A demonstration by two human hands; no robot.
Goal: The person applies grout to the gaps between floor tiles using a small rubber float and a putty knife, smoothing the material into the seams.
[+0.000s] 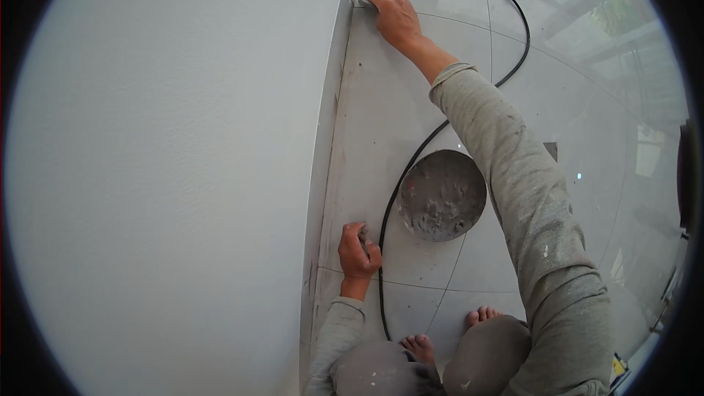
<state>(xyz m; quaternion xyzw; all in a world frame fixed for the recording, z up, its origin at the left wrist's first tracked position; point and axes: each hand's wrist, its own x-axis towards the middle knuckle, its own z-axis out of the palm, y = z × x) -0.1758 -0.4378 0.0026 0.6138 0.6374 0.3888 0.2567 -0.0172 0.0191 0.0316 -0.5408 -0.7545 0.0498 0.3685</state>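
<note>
My right hand (396, 18) reaches far forward to the low skirting (334, 81) along the wall. Its fingers are closed on a small grey piece (364, 1), pressed where skirting meets floor; its exact kind is unclear. Closer in, my left hand (357, 255) is curled beside the skirting, with a dab of grey paste (363, 232) showing between thumb and fingers. Between the two arms, a round pan (485, 194) sits on the floor, holding lumpy grey wet paste (440, 202).
A black cable (389, 213) winds over the glossy tiled floor (418, 308), passing just left of the pan and under my right arm. The white wall (169, 176) fills the left side. My bare feet (419, 347) are at the bottom. A dark object (688, 176) stands at the right rim.
</note>
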